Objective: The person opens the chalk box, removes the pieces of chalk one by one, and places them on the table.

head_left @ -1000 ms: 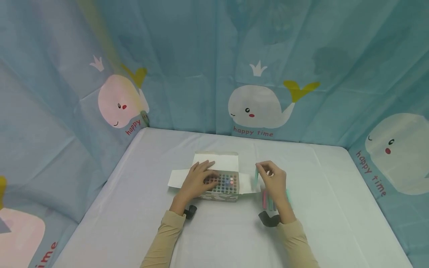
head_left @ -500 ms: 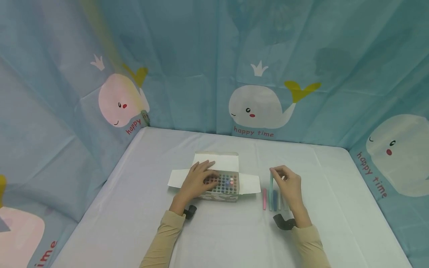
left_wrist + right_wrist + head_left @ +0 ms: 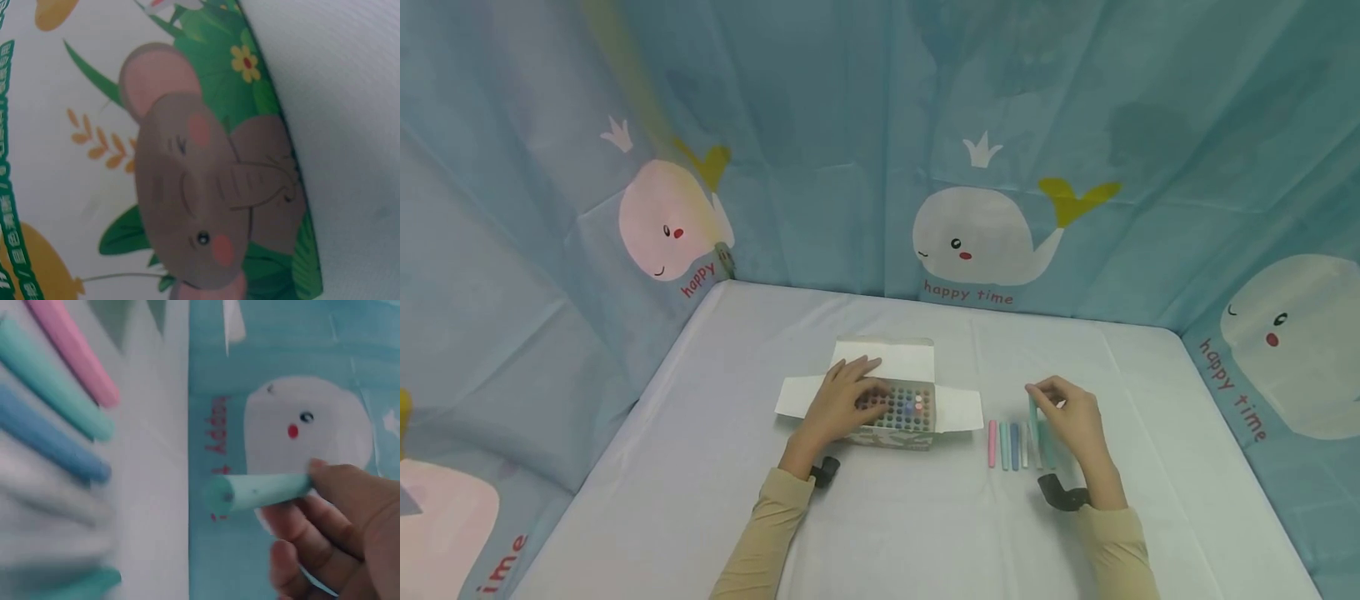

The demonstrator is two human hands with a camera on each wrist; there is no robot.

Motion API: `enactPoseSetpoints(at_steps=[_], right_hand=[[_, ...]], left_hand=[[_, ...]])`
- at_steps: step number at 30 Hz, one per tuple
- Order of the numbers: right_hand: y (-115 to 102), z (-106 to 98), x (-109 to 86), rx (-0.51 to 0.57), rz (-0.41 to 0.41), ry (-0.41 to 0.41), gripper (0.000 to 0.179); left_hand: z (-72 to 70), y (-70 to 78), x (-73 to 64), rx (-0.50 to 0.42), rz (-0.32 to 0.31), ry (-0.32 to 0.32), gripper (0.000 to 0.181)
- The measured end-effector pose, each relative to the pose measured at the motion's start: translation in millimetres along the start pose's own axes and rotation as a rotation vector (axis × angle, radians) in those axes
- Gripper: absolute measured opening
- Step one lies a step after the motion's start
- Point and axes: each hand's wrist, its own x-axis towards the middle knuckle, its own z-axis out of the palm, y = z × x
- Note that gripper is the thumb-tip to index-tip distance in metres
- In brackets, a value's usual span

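Observation:
My right hand pinches one mint-green stick of chalk by its end between thumb and fingers. In the head view it stands nearly upright over the right part of a row of chalks, among them a pink chalk and a blue chalk. A green chalk shows at the other end of that row. My left hand rests over the left end of an open cardboard box, fingers spread and relaxed. Chalk ends in a grid of round holes fill its top.
The box's lid flap leans back and its right side flap reaches toward the chalk row. A white cloth covers the table. A blue whale-print curtain hangs around the back and sides.
My right hand has moved right with the mint-green chalk, from beside the box's right flap to the right part of the row. The left hand stays on the box.

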Motion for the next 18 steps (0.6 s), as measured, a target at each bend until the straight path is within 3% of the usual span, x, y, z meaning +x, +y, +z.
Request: enactPoseSetpoints(at_steps=[6,18], right_hand=[[16,-13,-0.7,-0.044,0.106,-0.155,0.035],[42,-17,-5.7,-0.133,0.243,-0.312,0.039]], left_hand=[[1.0,-1.6,0.8,0.011,0.014,0.014,0.025],[0.4,-0.9,1.0,0.007,0.017,0.006,0.026]])
